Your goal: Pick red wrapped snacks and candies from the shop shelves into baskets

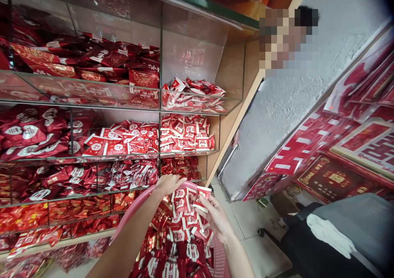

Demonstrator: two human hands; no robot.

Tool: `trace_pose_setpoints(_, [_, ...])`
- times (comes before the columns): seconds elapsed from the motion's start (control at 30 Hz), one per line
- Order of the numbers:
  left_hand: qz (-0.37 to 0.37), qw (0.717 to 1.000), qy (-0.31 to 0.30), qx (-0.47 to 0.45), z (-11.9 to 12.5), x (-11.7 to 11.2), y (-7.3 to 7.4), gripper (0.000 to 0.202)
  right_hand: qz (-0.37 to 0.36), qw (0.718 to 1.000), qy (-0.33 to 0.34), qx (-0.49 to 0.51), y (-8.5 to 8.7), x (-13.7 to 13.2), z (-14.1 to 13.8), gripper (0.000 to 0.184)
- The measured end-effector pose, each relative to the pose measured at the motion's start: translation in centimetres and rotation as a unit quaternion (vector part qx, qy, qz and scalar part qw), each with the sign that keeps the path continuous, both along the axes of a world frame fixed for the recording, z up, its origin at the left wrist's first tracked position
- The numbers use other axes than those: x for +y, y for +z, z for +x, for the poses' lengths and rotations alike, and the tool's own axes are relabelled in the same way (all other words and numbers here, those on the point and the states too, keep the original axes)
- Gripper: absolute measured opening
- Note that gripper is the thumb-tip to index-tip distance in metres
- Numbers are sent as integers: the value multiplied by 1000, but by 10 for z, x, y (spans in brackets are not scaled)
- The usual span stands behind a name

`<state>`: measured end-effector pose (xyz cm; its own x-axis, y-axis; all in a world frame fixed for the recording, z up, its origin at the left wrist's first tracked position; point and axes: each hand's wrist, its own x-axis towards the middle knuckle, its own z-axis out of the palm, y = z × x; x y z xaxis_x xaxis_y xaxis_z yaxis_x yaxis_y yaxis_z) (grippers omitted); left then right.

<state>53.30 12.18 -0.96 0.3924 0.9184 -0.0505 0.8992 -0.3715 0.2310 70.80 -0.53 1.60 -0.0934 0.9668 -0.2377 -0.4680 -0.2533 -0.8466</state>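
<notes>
A pink plastic basket full of small red packets is in front of me, below the shelves. My left hand lies over its far rim, fingers closed on the edge. My right hand pinches a red-and-white packet above the basket's right side. More red-and-white packets lie under it. Nearer to me in the basket are dark red packets with white round labels. Gold-and-red packets show at the left, partly behind my left forearm.
Glass-fronted shelves with compartments of red packets fill the left and centre. A person is partly visible behind the wooden shelf side. At right stand a dark chair with a white cloth and a rack of red decorations.
</notes>
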Motion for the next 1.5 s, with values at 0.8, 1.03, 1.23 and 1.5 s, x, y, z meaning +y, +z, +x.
trace_pose_setpoints(0.8, [-6,1000,2,-12,-2,0,-1,76,112,947,-90,-286,-24,20,13,40])
trace_pose_setpoints(1.03, [-1,1000,0,-10,-1,0,-1,77,190,774,-73,-599,-44,29,15,30])
trace_pose_setpoints(1.23, [-3,1000,-1,-6,-1,0,-1,77,188,732,-46,-654,-39,26,13,29])
trace_pose_setpoints(1.5, [-2,1000,-1,-6,-2,-1,0,75,232,740,-76,-627,-1,44,19,28])
